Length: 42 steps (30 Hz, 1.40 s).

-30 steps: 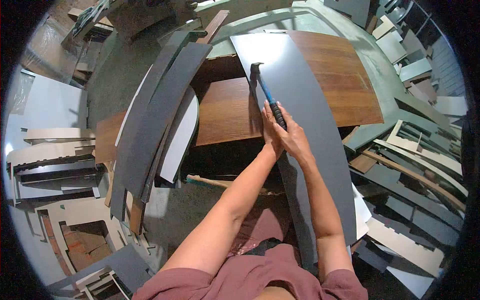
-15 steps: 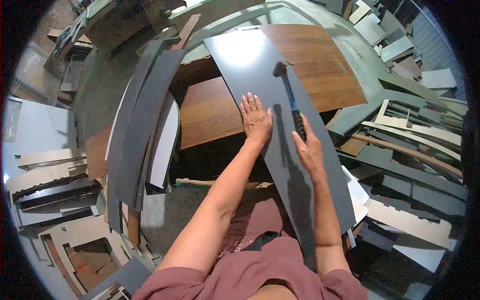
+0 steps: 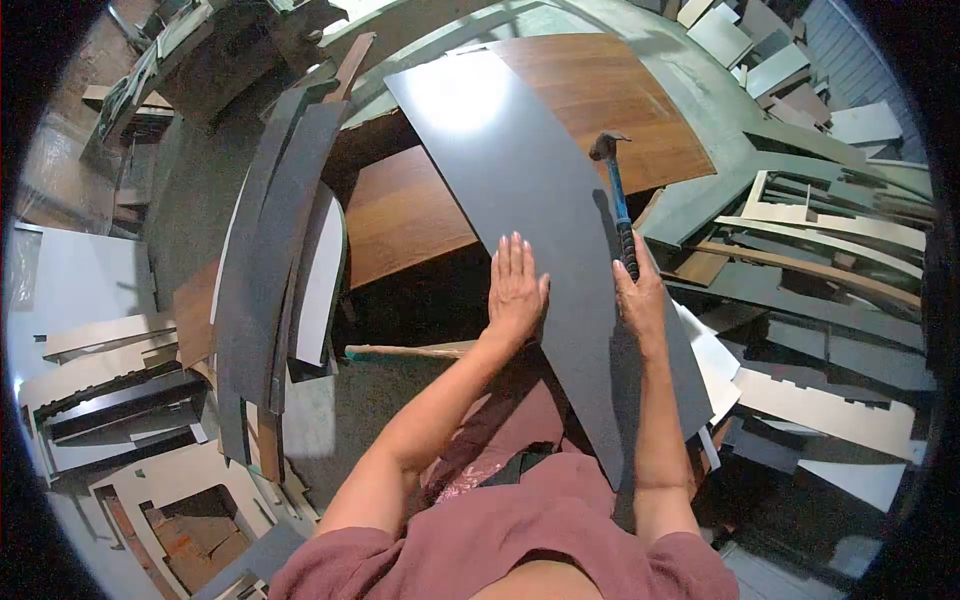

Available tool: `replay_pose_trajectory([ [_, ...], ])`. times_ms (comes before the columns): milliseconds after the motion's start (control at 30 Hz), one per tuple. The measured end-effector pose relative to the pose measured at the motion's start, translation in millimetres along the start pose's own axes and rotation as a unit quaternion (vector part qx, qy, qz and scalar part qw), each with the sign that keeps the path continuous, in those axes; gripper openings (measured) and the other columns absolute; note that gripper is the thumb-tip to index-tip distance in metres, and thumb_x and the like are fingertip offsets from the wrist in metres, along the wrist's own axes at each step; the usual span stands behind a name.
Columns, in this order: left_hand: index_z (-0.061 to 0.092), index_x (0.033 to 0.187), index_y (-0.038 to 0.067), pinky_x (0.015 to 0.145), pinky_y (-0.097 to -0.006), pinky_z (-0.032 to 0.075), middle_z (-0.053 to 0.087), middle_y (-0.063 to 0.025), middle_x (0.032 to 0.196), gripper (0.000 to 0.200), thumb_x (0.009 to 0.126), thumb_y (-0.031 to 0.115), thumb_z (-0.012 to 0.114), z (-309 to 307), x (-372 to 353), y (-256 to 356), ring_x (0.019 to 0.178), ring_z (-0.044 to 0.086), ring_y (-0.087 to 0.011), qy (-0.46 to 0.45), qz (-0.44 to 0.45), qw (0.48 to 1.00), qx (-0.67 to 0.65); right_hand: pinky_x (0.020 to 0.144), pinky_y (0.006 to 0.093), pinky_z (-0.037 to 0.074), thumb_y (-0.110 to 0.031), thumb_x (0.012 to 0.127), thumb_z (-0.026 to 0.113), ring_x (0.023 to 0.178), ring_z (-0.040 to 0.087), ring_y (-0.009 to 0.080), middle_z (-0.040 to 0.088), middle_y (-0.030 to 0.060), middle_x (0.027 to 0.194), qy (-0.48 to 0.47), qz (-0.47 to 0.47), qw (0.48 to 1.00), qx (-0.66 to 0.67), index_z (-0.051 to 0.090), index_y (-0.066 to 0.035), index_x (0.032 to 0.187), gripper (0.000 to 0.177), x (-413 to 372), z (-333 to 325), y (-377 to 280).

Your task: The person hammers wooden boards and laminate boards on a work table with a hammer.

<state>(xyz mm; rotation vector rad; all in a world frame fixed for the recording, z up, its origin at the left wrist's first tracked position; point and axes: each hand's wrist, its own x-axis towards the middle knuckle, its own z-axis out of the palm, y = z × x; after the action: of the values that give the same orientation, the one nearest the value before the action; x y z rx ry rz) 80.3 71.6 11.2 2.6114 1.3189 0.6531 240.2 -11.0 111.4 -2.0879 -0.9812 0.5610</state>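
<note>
Clock positions refer to the person's view, with 12 o'clock straight ahead. The grey panel (image 3: 520,180) runs diagonally from 11 o'clock to 5 o'clock, overlapping the wood-grain board (image 3: 640,100) at 1 o'clock. The left hand (image 3: 516,300), near the centre, lies palm down at the panel's left edge; its fingers are extended and close together, thumb slightly apart, gripping nothing. The right hand (image 3: 642,300), at 3 o'clock, has its fingers closed around the black grip of the hammer (image 3: 617,190). The hammer head is up, between 1 and 2 o'clock, near the panel's right edge. Long dark boards (image 3: 270,260) lie between 9 and 10 o'clock, beside a white board (image 3: 319,290). Pale offcuts (image 3: 830,409) are piled at 4 o'clock.
</note>
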Motion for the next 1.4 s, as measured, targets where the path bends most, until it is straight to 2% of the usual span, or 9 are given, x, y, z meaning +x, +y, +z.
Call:
replay_pose_trajectory([
  [300, 0.036, 0.130, -0.010, 0.110, -0.0438, 0.018, 0.027, -0.0253, 0.141, 0.061, 0.085, 0.027, 0.056, -4.1, -15.9, 4.7, 0.134, 0.021, -0.0367, 0.012, 0.013, 1.000, -0.019, 0.080, 0.0438, 0.045, -0.024, 0.087, 0.053, 0.096, 0.059, 0.0398, 0.061, 0.0234, 0.104, -0.018, -0.010, 0.999, -0.039, 0.036, -0.015, 0.137, 0.053, 15.3, 16.7, 16.9],
  [367, 0.036, 0.130, -0.010, 0.110, -0.0440, 0.018, 0.027, -0.0256, 0.141, 0.060, 0.085, 0.026, 0.055, -5.1, -15.9, 4.5, 0.134, 0.021, -0.0370, 0.011, 0.013, 1.000, -0.025, 0.080, 0.0438, 0.045, -0.022, 0.087, 0.053, 0.096, 0.058, 0.0406, 0.060, 0.0231, 0.106, 0.022, -0.104, 0.994, -0.031, 0.036, -0.015, 0.136, 0.052, 14.2, 18.8, 17.1],
  [600, 0.037, 0.129, -0.010, 0.110, -0.0444, 0.019, 0.028, -0.0264, 0.140, 0.060, 0.085, 0.025, 0.056, -3.3, -16.3, 2.8, 0.133, 0.023, -0.0375, 0.012, 0.008, 0.999, -0.039, 0.080, 0.0409, 0.046, -0.022, 0.087, 0.055, 0.097, 0.060, 0.0369, 0.060, 0.0225, 0.106, -0.050, -0.044, 0.996, 0.054, 0.038, -0.014, 0.135, 0.052, -22.7, 23.7, -13.6],
  [667, 0.038, 0.128, -0.011, 0.109, -0.0455, 0.019, 0.028, -0.0274, 0.140, 0.060, 0.084, 0.025, 0.056, -1.9, -16.7, 2.8, 0.132, 0.024, -0.0392, 0.029, 0.014, 0.998, -0.049, 0.078, 0.0391, 0.047, -0.022, 0.087, 0.055, 0.094, 0.062, 0.0346, 0.062, 0.0214, 0.101, -0.033, -0.168, 0.985, 0.035, 0.038, -0.016, 0.135, 0.052, -32.2, 29.5, -21.7],
  [767, 0.036, 0.128, -0.012, 0.109, -0.0468, 0.019, 0.029, -0.0286, 0.138, 0.060, 0.083, 0.022, 0.056, -2.0, -17.6, 1.2, 0.131, 0.026, -0.0413, 0.039, 0.027, 0.998, -0.052, 0.076, 0.0386, 0.047, -0.022, 0.087, 0.055, 0.090, 0.063, 0.0340, 0.063, 0.0197, 0.097, -0.133, -0.056, 0.985, 0.091, 0.038, -0.017, 0.135, 0.051, -45.9, 31.0, -46.4],
  [967, 0.018, 0.133, -0.013, 0.109, -0.0481, 0.019, 0.019, -0.0299, 0.138, 0.069, 0.082, 0.017, 0.053, 7.1, -20.0, -4.5, 0.132, 0.018, -0.0440, 0.023, 0.055, 0.998, -0.018, 0.072, 0.0426, 0.046, -0.024, 0.085, 0.054, 0.087, 0.060, 0.0421, 0.061, 0.0255, 0.090, -0.160, -0.133, 0.978, 0.035, 0.037, -0.020, 0.136, 0.053, -38.2, 52.6, -35.7],
  [1033, 0.016, 0.133, -0.013, 0.109, -0.0489, 0.019, 0.022, -0.0306, 0.137, 0.069, 0.082, 0.017, 0.052, 5.7, -20.1, -5.7, 0.131, 0.019, -0.0441, 0.009, 0.076, 0.997, -0.011, 0.088, 0.0339, 0.043, -0.024, 0.086, 0.057, 0.108, 0.057, 0.0292, 0.058, 0.0201, 0.115, -0.229, -0.040, 0.973, 0.006, 0.040, -0.014, 0.135, 0.053, -36.9, 49.1, -40.7],
  [1233, 0.026, 0.132, -0.011, 0.108, -0.0485, 0.022, 0.026, -0.0301, 0.138, 0.066, 0.082, 0.022, 0.054, -0.6, -15.7, 0.0, 0.130, 0.025, -0.0427, 0.063, 0.047, 0.992, -0.102, 0.074, 0.0397, 0.047, -0.023, 0.086, 0.056, 0.092, 0.062, 0.0361, 0.061, 0.0239, 0.098, -0.159, -0.074, 0.983, 0.053, 0.036, -0.020, 0.136, 0.054, -54.9, 31.6, -19.4],
  [1400, 0.038, 0.128, -0.009, 0.108, -0.0451, 0.021, 0.029, -0.0251, 0.140, 0.057, 0.086, 0.025, 0.055, -12.3, -24.5, 8.4, 0.132, 0.024, -0.0392, -0.001, 0.030, 0.999, -0.020, 0.074, 0.0370, 0.047, -0.021, 0.086, 0.058, 0.088, 0.064, 0.0303, 0.063, 0.0202, 0.097, -0.035, -0.079, 0.996, 0.036, 0.037, -0.018, 0.137, 0.055, -90.1, 0.4, 13.3],
])
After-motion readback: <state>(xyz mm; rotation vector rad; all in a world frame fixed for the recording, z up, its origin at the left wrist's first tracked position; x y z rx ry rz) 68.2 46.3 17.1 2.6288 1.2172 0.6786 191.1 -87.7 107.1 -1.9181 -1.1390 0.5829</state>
